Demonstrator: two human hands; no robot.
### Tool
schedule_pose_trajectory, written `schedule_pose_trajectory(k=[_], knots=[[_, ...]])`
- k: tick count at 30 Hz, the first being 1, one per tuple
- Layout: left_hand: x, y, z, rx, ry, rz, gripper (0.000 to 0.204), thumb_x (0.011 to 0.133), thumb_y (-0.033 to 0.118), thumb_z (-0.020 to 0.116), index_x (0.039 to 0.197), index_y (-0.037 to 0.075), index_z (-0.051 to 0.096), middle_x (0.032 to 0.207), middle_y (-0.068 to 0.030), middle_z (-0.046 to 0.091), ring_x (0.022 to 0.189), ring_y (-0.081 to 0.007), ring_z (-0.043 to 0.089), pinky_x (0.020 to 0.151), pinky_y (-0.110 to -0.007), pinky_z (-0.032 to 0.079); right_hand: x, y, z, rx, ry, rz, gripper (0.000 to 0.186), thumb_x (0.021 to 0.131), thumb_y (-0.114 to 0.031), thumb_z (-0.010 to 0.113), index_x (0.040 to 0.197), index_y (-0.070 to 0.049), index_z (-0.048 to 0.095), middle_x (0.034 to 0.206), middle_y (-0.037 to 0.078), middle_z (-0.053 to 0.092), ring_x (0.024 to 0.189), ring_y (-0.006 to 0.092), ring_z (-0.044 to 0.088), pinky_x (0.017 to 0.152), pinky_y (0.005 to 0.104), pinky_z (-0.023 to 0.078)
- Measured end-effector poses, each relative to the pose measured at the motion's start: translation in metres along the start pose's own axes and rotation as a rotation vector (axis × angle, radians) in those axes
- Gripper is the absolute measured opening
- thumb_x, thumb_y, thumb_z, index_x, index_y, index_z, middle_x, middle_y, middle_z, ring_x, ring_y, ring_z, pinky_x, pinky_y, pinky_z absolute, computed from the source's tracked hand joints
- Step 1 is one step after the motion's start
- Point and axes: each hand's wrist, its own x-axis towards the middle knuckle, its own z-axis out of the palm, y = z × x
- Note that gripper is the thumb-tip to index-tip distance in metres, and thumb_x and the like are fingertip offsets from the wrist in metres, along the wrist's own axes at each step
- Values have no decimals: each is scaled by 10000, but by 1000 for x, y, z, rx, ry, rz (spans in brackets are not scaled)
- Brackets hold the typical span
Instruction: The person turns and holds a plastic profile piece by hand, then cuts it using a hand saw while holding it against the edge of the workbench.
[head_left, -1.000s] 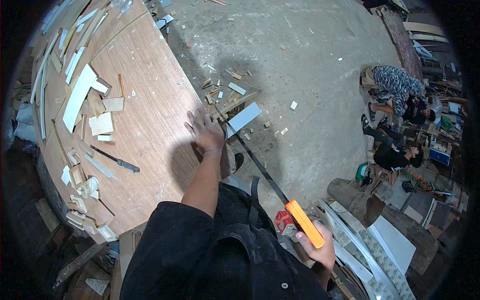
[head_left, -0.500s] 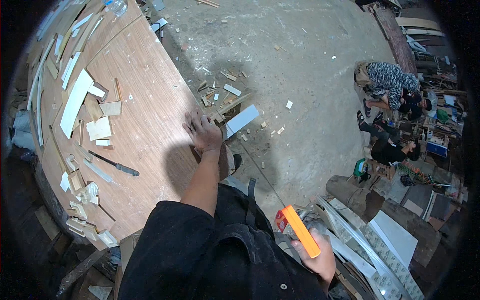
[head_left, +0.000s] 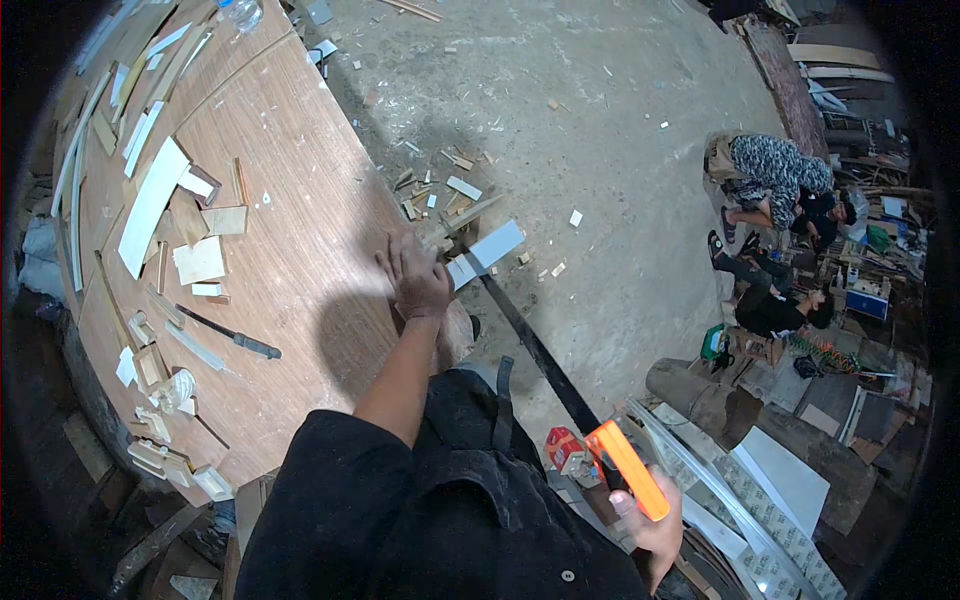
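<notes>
My left hand (head_left: 418, 280) lies with fingers apart at the edge of the wooden table (head_left: 300, 120), beside a white strip of board (head_left: 498, 240) that sticks out past the edge. Whether the fingertips press on the strip, I cannot tell. My right hand (head_left: 650, 515) grips the orange handle (head_left: 632, 465) of a handsaw at the lower right. Its long dark blade (head_left: 535, 347) slants up-left to cross the white strip just right of my left hand. A dark bar tool with a grey grip (head_left: 255, 345) lies on the tabletop.
White and wooden offcuts (head_left: 200, 262) crowd the table's left side, with a bottle (head_left: 242, 14) at the back. Scraps (head_left: 462, 187) litter the concrete floor (head_left: 600, 150). Two people (head_left: 780, 175) (head_left: 770, 310) sit at the right among clutter. Long panels (head_left: 770, 480) lie at lower right.
Since half a second ago my right hand and the saw have shifted right and slightly down. My left hand has moved a little down and right. The whole view has shifted slightly.
</notes>
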Motion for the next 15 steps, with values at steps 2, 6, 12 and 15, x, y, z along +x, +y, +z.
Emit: schedule_pose_trajectory(k=[2,6,12,15], knots=[[0,3,-9,-38,-43,41,211,784,130,607,935,171,749,1435,-111,492,1445,-405,301,1177,-650,122,0,0,3,98,105,-2,293,818,-222,807,891,-15,613,631,47,511,552,181,474,549,305,388],[-1,2,-12,-49,-81,93,215,750,132,616,890,208,761,1458,-93,497,1455,-395,291,1188,-637,92,6,1,3,37,123,0,295,834,-227,793,928,-11,616,653,46,510,585,184,483,578,311,396],[1,3,-9,-47,-75,77,232,716,77,598,838,203,750,1424,-76,524,1446,-388,315,1189,-620,120,11,-6,0,61,147,37,308,847,-237,784,941,3,614,716,45,520,647,169,493,610,310,399],[0,4,-9,-50,-56,68,176,727,79,588,821,168,708,1402,-77,538,1437,-371,337,1186,-614,140,11,-5,0,48,110,100,376,858,-334,749,905,-1,580,750,32,515,703,159,491,657,309,394]])
